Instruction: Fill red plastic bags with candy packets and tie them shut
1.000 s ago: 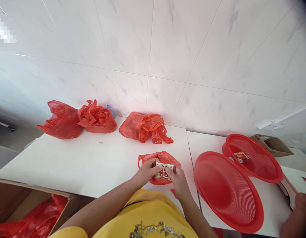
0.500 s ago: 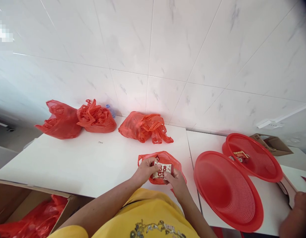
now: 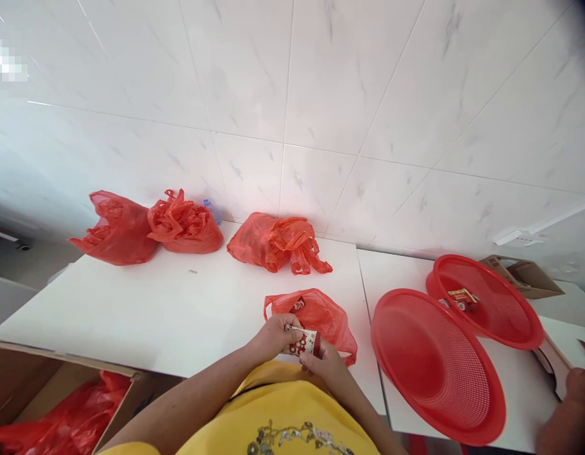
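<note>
Between both hands is a small packet, cream with red print and a dark red edge. My left hand pinches its left end, and my right hand grips its right end. Just beyond the packet, a red plastic bag lies spread on the white table, its handle loop to the left. Inside that bag, a small dark red printed item shows near the top. The packet is held in front of the bag's near edge, close to my yellow shirt.
Three filled red bags stand along the wall, near a blue-capped bottle. Right are a red basket, another basket holding packets, and a cardboard box. Another person's hand is far right. A carton holds red bags.
Both hands have drawn the packet back toward my body, off the bag. Its face has tilted or turned, so the large red lettering no longer shows.
</note>
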A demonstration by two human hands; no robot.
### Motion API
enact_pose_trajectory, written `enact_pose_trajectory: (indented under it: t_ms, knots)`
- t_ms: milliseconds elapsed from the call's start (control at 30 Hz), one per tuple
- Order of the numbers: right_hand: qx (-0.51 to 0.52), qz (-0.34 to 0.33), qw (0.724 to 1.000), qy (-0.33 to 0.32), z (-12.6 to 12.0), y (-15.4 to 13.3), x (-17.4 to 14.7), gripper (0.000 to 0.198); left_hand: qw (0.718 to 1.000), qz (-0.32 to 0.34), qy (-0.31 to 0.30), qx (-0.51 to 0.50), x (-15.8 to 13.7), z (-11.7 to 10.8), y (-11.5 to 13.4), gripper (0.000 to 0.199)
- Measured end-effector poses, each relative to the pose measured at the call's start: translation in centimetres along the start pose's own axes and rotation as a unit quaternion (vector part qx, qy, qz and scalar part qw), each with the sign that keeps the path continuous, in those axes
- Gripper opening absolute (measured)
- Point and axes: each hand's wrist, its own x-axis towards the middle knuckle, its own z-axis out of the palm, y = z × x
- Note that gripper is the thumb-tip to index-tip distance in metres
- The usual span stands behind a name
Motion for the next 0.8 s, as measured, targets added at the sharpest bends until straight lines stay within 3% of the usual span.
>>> enact_pose_trajectory:
  t_ms: [300, 400, 567, 800]
  knots:
    - [0.070, -0.001, 0.997, -0.037, 0.5, 0.2, -0.5, 0.034, 0.998, -0.040, 0.033, 0.043, -0.3, 0.3, -2.7, 0.034]
    - [0.062, 0.019, 0.997, 0.037, 0.1, 1.1, 0.2, 0.029, 0.998, -0.028, 0.047, 0.036, 0.0, 0.3, -2.9, 0.038]
    - [0.072, 0.110, 0.973, 0.189, -1.5, 3.1, 1.8, 0.033, 0.989, -0.051, 0.135, 0.018, 0.4, -1.0, -2.6, 0.033]
    - [0.120, 0.131, 0.956, 0.234, -3.8, 3.8, 3.7, 0.042, 0.982, -0.075, 0.174, -0.016, 0.7, -3.4, -2.6, 0.029]
